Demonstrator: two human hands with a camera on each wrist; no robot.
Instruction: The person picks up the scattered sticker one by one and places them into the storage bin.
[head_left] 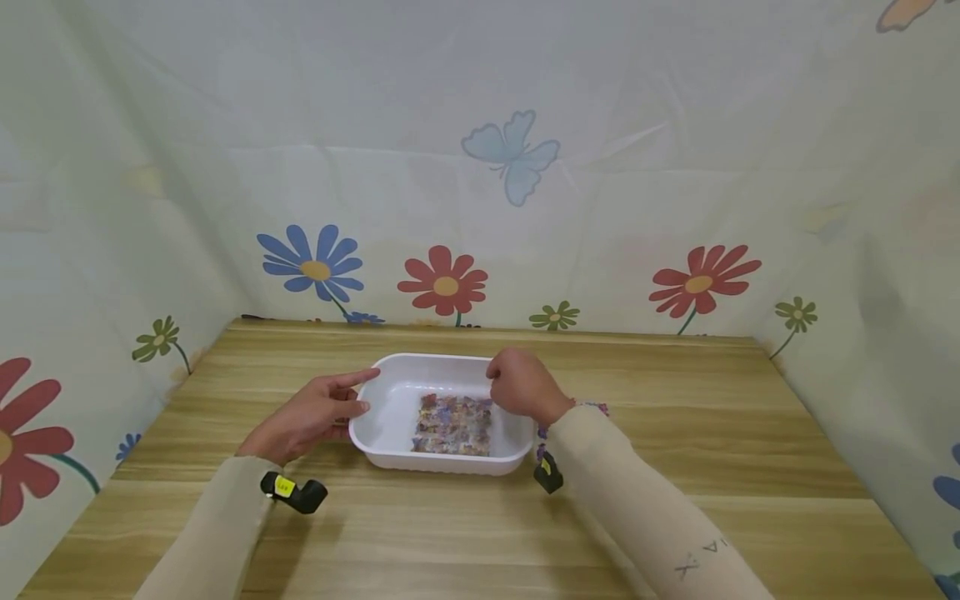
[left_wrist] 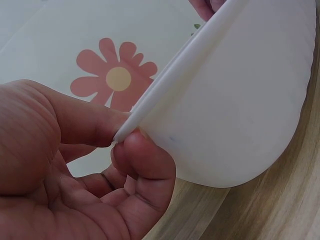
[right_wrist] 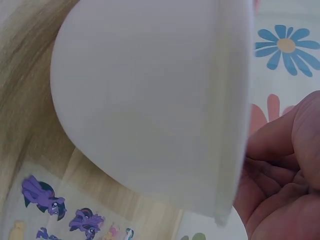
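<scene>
A white plastic tray with rounded corners and a raised rim is held between both hands. Inside it lies a rectangular patch of small multicoloured pieces, too small to make out singly. My left hand is at the tray's left end; in the left wrist view its thumb and a curled finger pinch the rim. At the far right corner, my right hand grips the rim with curled fingers, partly hidden behind the tray wall in the right wrist view. Whether the tray touches the table cannot be told.
The wood-grain table spreads around the tray. Behind it hangs a pale cloth printed with flowers and a butterfly. A clear sheet with purple pony pictures shows low in the right wrist view. Both wrists wear black cameras.
</scene>
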